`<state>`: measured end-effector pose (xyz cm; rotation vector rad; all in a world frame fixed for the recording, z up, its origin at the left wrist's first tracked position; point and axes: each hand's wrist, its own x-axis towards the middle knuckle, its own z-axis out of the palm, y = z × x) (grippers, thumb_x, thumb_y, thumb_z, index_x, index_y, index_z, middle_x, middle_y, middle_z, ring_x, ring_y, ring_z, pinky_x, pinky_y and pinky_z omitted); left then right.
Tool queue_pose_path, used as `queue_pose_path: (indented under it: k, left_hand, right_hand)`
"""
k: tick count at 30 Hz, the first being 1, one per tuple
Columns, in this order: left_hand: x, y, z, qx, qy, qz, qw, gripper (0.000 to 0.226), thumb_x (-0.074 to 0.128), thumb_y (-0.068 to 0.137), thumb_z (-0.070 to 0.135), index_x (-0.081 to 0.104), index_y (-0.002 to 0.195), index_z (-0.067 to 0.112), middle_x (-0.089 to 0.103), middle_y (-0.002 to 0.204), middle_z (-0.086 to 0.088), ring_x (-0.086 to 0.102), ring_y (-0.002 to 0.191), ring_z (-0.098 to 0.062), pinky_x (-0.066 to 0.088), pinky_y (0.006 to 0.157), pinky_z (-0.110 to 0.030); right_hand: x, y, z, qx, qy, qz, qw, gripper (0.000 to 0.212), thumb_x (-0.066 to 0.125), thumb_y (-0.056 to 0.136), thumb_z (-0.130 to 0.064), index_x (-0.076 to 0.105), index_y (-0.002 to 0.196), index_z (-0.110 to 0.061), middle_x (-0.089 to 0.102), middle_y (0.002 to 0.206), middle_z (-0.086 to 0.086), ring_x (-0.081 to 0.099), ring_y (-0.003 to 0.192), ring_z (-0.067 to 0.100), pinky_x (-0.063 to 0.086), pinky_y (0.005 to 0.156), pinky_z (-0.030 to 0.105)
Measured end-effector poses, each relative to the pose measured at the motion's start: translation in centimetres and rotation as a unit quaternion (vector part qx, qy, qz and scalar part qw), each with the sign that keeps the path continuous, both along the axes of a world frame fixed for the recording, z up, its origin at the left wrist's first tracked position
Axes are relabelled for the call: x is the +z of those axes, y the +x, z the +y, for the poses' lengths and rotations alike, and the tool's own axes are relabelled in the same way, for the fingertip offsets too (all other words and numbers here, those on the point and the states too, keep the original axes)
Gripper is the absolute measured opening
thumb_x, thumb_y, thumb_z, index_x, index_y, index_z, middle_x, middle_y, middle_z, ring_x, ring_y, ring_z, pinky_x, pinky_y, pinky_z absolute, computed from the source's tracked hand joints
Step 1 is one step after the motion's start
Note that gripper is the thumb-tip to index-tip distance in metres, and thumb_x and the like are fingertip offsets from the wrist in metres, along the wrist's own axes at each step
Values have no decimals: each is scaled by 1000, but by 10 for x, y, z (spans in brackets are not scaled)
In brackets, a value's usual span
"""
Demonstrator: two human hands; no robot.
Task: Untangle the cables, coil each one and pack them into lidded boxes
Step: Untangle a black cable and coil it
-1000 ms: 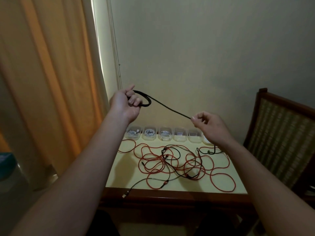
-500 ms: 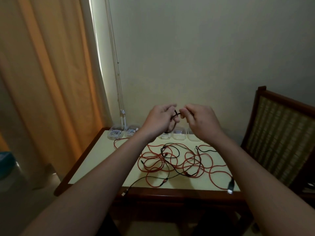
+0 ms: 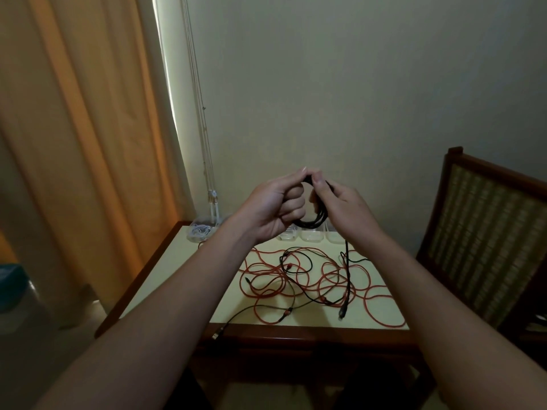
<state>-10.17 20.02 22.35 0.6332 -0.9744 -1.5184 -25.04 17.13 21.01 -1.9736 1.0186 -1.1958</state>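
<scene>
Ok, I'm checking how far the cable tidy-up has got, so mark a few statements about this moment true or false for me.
1. The left hand and the right hand both hold the black cable coil above the table. True.
2. The red cables are packed in boxes. False: they lie loose and tangled on the table.
3. The clear boxes stand along the table's far edge, by the wall. True.
4. The chair stands left of the table. False: it stands on the right; the curtain hangs on the left.
5. A loose tail hangs down from the coil. True.
</scene>
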Motion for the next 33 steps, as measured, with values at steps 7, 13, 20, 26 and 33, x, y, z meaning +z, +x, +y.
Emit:
queue_pose_path:
  k: [7,13,20,26,33]
  left_hand:
    - [-11,3,-2,-31,45,-5,999,40,42,104,43,64,116,12,23,49,8,23,37,-5,21,38,-19]
    - [-11,14,-5,36,42,41,998,27,41,106,23,63,108,8,21,45,10,19,32,-3,13,33,-17]
    - [-1,27,0,91,54,74,992,33,38,107,26,64,111,7,20,44,10,16,33,-4,12,33,-18]
    - [-2,23,4,73,63,91,991,26,44,105,22,65,110,7,21,45,10,18,33,-3,14,32,-17]
    - [-12,14,9,26,85,124,988,21,50,101,21,67,105,8,22,44,10,19,31,-4,11,34,-17]
  right_hand:
    - [-8,4,-4,-2,-36,69,997,44,36,106,-50,54,72,-28,42,62,-1,33,45,3,26,50,27]
    - [-19,-5,-9,1,-17,37,999,44,36,109,-40,63,90,-10,49,68,-4,40,54,2,33,56,27]
    - [-61,-23,-13,-26,-12,136,990,19,49,106,-22,68,111,-23,67,85,-10,62,77,6,47,66,17]
    - [-87,-24,-16,-67,-46,226,971,13,63,99,-23,73,106,-21,72,89,-8,67,79,4,59,75,31]
    - [-81,-17,-7,-122,171,-165,964,15,60,100,-14,71,105,-5,78,89,6,74,72,15,61,70,25]
